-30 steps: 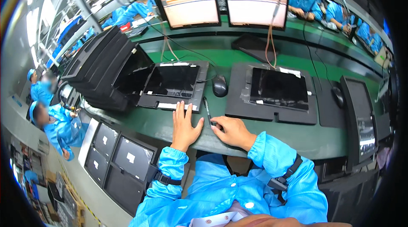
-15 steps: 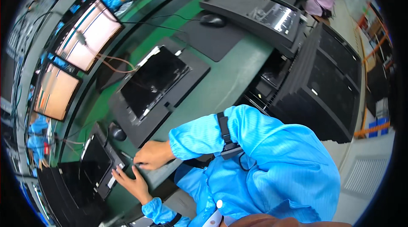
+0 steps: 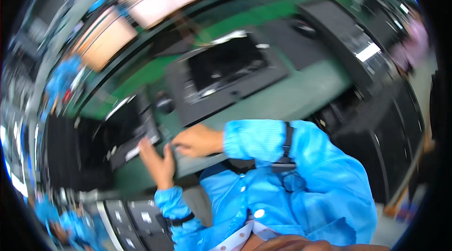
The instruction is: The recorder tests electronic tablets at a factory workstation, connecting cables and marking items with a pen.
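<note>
Your left hand (image 3: 159, 165) is the closer one: open, thumb out, nothing in it that I can see, tips right by the edge of the black tray (image 3: 149, 120). The dark screen (image 3: 123, 121) on that tray is about 11 o'clock from it, long side roughly 8 to 2. Your right hand (image 3: 200, 140) is curled; too blurry to tell if it's gripping anything.

A green workbench (image 3: 313, 88) spans the room, pale floor (image 3: 387, 228) lower right, bright light (image 3: 18, 183) far left.
</note>
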`<action>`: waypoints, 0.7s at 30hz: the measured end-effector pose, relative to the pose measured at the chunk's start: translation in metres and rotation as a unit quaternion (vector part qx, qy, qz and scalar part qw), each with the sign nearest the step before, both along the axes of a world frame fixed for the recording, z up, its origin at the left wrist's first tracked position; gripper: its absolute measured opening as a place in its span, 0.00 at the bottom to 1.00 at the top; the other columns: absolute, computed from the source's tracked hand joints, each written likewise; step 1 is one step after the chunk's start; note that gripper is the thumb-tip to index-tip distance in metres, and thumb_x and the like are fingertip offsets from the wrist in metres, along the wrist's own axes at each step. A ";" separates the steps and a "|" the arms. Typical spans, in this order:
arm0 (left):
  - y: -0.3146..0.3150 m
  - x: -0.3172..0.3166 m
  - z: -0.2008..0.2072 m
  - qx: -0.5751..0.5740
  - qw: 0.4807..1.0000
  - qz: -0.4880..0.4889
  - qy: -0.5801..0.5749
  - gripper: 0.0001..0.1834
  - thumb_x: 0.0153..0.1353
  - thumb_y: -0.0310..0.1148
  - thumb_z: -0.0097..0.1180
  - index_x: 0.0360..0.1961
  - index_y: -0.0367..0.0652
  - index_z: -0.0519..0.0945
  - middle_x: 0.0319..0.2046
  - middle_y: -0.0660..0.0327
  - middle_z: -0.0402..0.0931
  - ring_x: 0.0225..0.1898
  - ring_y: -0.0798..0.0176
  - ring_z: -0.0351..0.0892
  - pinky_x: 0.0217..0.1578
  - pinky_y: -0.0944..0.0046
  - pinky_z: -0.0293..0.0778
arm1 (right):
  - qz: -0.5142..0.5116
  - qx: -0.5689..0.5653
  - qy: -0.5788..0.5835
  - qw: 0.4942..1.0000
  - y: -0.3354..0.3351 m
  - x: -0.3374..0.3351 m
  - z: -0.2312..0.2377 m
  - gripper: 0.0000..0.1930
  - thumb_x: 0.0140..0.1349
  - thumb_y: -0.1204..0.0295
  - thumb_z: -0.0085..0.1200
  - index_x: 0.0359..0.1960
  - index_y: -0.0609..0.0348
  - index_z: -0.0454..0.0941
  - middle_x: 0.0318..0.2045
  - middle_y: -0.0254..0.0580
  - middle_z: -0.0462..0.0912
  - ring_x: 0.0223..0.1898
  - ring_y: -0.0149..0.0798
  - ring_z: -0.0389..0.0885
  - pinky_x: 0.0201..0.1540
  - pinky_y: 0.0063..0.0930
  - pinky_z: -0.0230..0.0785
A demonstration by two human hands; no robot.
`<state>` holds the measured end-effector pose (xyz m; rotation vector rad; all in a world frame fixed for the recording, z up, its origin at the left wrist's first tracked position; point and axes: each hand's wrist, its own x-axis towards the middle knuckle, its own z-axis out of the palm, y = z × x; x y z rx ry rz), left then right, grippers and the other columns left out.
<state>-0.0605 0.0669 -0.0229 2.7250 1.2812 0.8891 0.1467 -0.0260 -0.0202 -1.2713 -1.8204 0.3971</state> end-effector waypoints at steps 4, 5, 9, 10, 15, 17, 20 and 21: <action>0.000 0.010 -0.010 0.004 0.999 -0.024 -0.027 0.38 0.59 0.41 0.67 0.67 0.35 0.68 0.70 0.35 0.57 0.72 0.33 0.54 0.70 0.41 0.54 | -0.033 0.007 -0.011 0.999 -0.007 0.003 -0.001 0.14 0.65 0.64 0.56 0.47 0.58 0.82 0.38 0.46 0.86 0.37 0.53 0.85 0.40 0.46 0.76; -0.004 0.011 -0.005 -0.006 1.000 -0.012 -0.023 0.38 0.59 0.42 0.66 0.67 0.35 0.68 0.70 0.36 0.56 0.73 0.33 0.53 0.70 0.40 0.54 | -0.002 0.014 -0.020 1.000 -0.009 0.004 0.003 0.14 0.65 0.64 0.56 0.47 0.58 0.82 0.38 0.46 0.86 0.37 0.53 0.85 0.40 0.46 0.76; -0.012 0.010 0.000 -0.033 0.999 0.010 -0.034 0.39 0.60 0.45 0.65 0.68 0.37 0.68 0.72 0.40 0.55 0.75 0.37 0.49 0.72 0.39 0.49 | -0.012 -0.038 -0.023 0.999 -0.015 0.003 0.016 0.14 0.64 0.65 0.57 0.47 0.58 0.82 0.34 0.44 0.85 0.34 0.48 0.85 0.37 0.43 0.76; -0.011 0.010 -0.001 -0.036 0.999 0.017 -0.030 0.39 0.60 0.45 0.65 0.68 0.37 0.68 0.72 0.40 0.55 0.75 0.37 0.49 0.72 0.39 0.49 | -0.018 -0.045 -0.022 0.999 -0.013 0.004 0.017 0.14 0.64 0.65 0.58 0.47 0.58 0.82 0.33 0.44 0.84 0.33 0.47 0.84 0.37 0.42 0.75; -0.010 0.014 0.004 -0.047 0.998 0.016 -0.041 0.38 0.60 0.45 0.65 0.67 0.36 0.68 0.71 0.39 0.56 0.75 0.37 0.49 0.72 0.38 0.49 | -0.023 -0.030 -0.037 0.999 -0.010 0.005 0.015 0.13 0.64 0.65 0.58 0.46 0.58 0.83 0.31 0.42 0.84 0.32 0.47 0.84 0.35 0.41 0.75; -0.009 0.013 0.003 -0.046 0.998 0.016 -0.041 0.38 0.60 0.45 0.65 0.67 0.36 0.68 0.71 0.39 0.55 0.75 0.37 0.48 0.72 0.37 0.49 | -0.030 -0.014 -0.034 0.999 -0.009 0.005 0.015 0.13 0.64 0.66 0.59 0.46 0.58 0.83 0.30 0.42 0.84 0.32 0.47 0.84 0.35 0.41 0.75; -0.009 0.012 0.002 -0.045 0.998 0.016 -0.041 0.39 0.60 0.45 0.65 0.67 0.35 0.68 0.71 0.38 0.55 0.75 0.37 0.48 0.72 0.37 0.48 | -0.026 -0.018 -0.038 0.999 -0.007 0.004 0.013 0.13 0.64 0.66 0.59 0.46 0.57 0.83 0.30 0.42 0.84 0.31 0.47 0.84 0.34 0.41 0.75; -0.009 0.011 0.002 -0.047 0.998 0.016 -0.040 0.39 0.60 0.45 0.65 0.67 0.35 0.67 0.71 0.38 0.55 0.75 0.37 0.48 0.72 0.36 0.48 | -0.027 -0.021 -0.039 0.999 -0.007 0.003 0.015 0.13 0.63 0.66 0.59 0.46 0.57 0.83 0.30 0.41 0.84 0.31 0.47 0.84 0.34 0.41 0.75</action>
